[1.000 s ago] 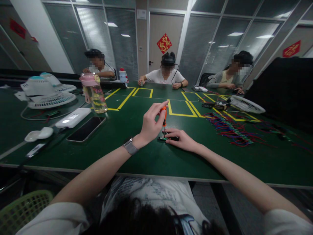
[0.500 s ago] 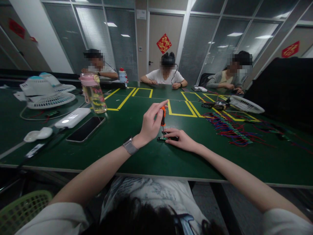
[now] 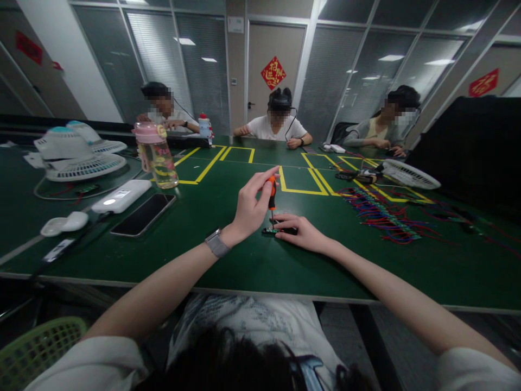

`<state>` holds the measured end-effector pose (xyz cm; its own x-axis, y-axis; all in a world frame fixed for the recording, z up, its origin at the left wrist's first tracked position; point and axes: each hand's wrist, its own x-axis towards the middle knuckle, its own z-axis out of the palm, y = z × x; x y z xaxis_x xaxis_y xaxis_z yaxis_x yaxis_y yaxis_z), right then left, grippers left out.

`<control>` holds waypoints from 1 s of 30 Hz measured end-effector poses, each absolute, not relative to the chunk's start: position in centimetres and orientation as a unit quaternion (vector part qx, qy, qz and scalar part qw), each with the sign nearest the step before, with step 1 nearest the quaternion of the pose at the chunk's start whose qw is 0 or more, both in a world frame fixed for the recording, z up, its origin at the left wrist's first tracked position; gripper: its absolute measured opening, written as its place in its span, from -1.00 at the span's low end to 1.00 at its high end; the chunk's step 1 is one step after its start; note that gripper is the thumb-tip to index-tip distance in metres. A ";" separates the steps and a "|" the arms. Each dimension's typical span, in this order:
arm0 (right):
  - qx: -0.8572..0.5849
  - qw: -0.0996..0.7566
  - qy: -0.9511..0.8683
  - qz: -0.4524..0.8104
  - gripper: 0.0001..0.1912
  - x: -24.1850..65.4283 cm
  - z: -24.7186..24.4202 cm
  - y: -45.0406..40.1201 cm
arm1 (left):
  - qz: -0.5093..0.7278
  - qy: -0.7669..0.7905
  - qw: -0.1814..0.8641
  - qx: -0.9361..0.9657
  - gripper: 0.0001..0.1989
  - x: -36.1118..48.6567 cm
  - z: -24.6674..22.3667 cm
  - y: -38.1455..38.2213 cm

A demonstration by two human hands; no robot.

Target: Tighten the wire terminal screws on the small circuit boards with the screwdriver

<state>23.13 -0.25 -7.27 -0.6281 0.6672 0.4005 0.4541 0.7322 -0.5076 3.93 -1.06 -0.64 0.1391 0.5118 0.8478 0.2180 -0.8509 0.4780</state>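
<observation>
An orange and black screwdriver (image 3: 272,202) stands upright in my left hand (image 3: 251,205), gripped at its handle. Its tip meets a small green circuit board in a black holder (image 3: 270,231) lying on the green table (image 3: 228,271). From the right, my right hand (image 3: 303,232) presses the black holder down, its fingers closed on it and reaching close to the screwdriver's shaft. The exact contact of the tip with the board is too small to tell.
On the left are a phone (image 3: 143,215), a white power bank (image 3: 122,196), a drink bottle (image 3: 156,157) and white fans (image 3: 81,157). Wired boards (image 3: 382,214) and another fan (image 3: 411,174) lie on the right. Three people sit across the table.
My hands, the screwdriver and the board show almost no movement. Across the table, the hands of the person at the left and the middle person have shifted a little.
</observation>
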 end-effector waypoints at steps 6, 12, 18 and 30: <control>-0.318 0.287 -0.886 0.178 -0.75 23.1 -7.2 -0.3 | 0.624 0.267 0.083 0.729 -0.78 4.1 -0.5 -1.1; -0.318 0.282 -0.888 0.179 -0.74 23.1 -7.1 -0.4 | 0.593 0.238 0.132 0.758 -0.64 4.0 -0.6 -1.0; -0.319 0.280 -0.888 0.178 -0.73 23.1 -7.1 -0.4 | 0.628 0.249 0.118 0.728 -0.76 4.2 -0.7 -1.2; -0.316 0.277 -0.890 0.177 -0.73 23.1 -7.3 -0.2 | 0.625 0.222 0.146 0.734 -0.70 4.3 -0.8 -1.1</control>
<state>23.11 -0.18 -7.29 -0.6461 0.6610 0.3816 0.4651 0.7374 -0.4899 4.31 -1.10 -0.80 0.1194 0.5086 0.8527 0.1438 -0.8586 0.4920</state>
